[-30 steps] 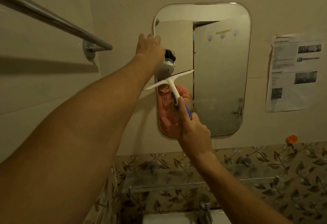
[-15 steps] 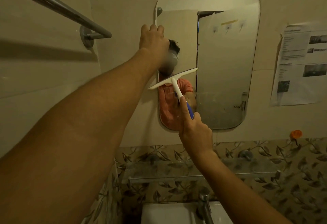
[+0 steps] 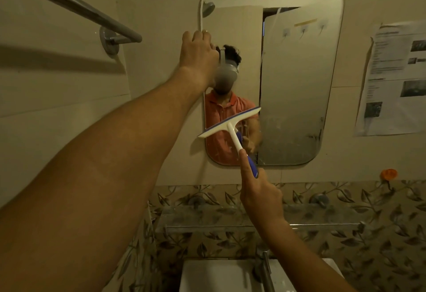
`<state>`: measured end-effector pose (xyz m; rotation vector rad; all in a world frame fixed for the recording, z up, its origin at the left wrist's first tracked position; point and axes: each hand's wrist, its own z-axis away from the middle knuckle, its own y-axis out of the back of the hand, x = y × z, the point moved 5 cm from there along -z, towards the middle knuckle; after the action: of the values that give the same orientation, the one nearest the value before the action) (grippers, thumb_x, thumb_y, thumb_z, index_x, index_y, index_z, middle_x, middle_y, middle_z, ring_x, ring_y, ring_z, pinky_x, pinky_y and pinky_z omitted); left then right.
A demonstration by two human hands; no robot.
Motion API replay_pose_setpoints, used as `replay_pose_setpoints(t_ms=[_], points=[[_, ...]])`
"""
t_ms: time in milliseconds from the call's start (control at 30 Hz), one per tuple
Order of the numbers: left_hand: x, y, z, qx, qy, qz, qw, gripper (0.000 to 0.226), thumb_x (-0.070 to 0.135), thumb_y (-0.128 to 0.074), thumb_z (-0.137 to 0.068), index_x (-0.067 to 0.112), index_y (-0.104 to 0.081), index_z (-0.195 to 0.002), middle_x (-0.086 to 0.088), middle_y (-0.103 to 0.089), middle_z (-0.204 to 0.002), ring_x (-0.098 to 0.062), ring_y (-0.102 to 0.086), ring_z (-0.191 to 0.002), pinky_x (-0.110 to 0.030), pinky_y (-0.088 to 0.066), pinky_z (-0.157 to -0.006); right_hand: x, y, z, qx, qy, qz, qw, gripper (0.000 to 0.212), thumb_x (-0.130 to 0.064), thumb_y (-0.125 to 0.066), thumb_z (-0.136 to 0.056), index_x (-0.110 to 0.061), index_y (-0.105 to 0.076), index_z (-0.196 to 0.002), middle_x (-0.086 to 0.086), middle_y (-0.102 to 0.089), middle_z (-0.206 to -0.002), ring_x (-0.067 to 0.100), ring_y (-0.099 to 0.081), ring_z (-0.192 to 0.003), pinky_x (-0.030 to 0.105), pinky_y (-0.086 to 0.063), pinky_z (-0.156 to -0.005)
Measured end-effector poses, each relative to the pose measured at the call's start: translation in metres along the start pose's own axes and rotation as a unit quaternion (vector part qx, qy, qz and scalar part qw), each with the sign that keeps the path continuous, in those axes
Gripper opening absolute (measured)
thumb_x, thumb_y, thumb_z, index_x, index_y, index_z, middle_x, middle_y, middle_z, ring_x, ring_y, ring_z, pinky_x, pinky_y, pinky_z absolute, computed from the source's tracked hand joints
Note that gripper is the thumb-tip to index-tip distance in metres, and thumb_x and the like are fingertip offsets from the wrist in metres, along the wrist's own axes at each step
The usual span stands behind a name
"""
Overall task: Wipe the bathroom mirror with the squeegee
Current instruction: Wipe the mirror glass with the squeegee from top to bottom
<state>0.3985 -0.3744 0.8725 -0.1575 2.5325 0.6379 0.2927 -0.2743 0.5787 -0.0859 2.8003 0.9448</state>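
Observation:
A rounded rectangular mirror [image 3: 297, 79] hangs on the tiled wall. My right hand [image 3: 260, 195] grips the blue end of a white squeegee [image 3: 230, 122], index finger stretched along the handle. Its blade lies tilted across the mirror's lower left part, left end past the mirror's edge. My left hand [image 3: 198, 53] holds the mirror's left edge about halfway up, fingers curled over it. The lower right of the glass looks streaked and spotted.
A metal towel rail [image 3: 69, 3] runs along the left wall. Printed paper sheets [image 3: 396, 79] are stuck to the wall right of the mirror. Below are a glass shelf [image 3: 253, 218], a tap [image 3: 265, 266] and a white basin [image 3: 219, 275]. An orange hook [image 3: 389, 173] sits at right.
The squeegee blade has slid down the left part of the mirror. My left hand stays on the mirror's left edge. The view has tilted lower, showing more of the basin.

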Motion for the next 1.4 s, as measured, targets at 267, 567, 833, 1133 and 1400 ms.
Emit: replay_pose_setpoints(t_ms=[267,567,833,1133,1400], points=[[0.001,0.003,0.001,-0.015,0.011,0.002,1.0,0.069,0.058,-0.073,-0.076,0.011,-0.062,-0.125,-0.015,-0.048,-0.129,-0.031,-0.047,-0.115,-0.045,-0.039,-0.097,0.01,-0.015,0.033,-0.062,-0.026,-0.006,0.998,0.101,-0.011,-0.069,-0.089,-0.029,0.0,-0.161,0.003,-0.046,-0.073,0.009,-0.039,-0.042,0.024,-0.043,-0.035],[0.003,0.008,0.003,-0.017,0.014,-0.005,1.0,0.061,0.051,-0.07,-0.08,0.012,-0.061,-0.127,-0.016,-0.046,-0.135,-0.032,-0.046,-0.119,-0.046,-0.038,-0.099,0.019,-0.02,0.059,-0.099,-0.058,0.01,0.993,0.111,-0.013,-0.08,-0.08,-0.029,-0.007,-0.161,0.002,-0.046,-0.072,0.007,-0.037,-0.041,0.021,-0.041,-0.034],[0.003,0.008,0.003,-0.025,0.013,-0.003,1.0,0.065,0.052,-0.071,-0.078,0.013,-0.061,-0.129,-0.016,-0.043,-0.142,-0.032,-0.046,-0.121,-0.045,-0.038,-0.1,0.023,-0.011,0.064,-0.073,-0.051,-0.044,0.995,0.102,-0.014,-0.079,-0.081,-0.03,-0.018,-0.16,-0.002,-0.049,-0.071,0.005,-0.034,-0.041,0.016,-0.036,-0.036],[-0.003,0.016,-0.006,-0.015,0.012,0.027,0.999,0.049,0.048,-0.045,-0.095,0.011,-0.067,-0.119,-0.014,-0.052,-0.123,-0.03,-0.048,-0.111,-0.045,-0.037,-0.095,0.014,0.045,-0.029,0.072,-0.003,-0.058,0.996,0.056,-0.041,-0.032,-0.106,-0.026,-0.025,-0.159,-0.005,-0.037,-0.079,-0.001,-0.018,-0.046,0.011,-0.009,-0.047],[0.002,0.008,-0.01,-0.011,0.012,0.012,1.0,0.055,0.056,-0.052,-0.092,0.01,-0.067,-0.117,-0.015,-0.052,-0.122,-0.031,-0.049,-0.111,-0.044,-0.038,-0.093,0.013,0.036,-0.057,0.056,-0.02,-0.063,0.996,0.064,-0.052,-0.025,-0.102,-0.036,-0.004,-0.16,0.005,-0.047,-0.084,0.013,-0.046,-0.05,0.031,-0.051,-0.047]])
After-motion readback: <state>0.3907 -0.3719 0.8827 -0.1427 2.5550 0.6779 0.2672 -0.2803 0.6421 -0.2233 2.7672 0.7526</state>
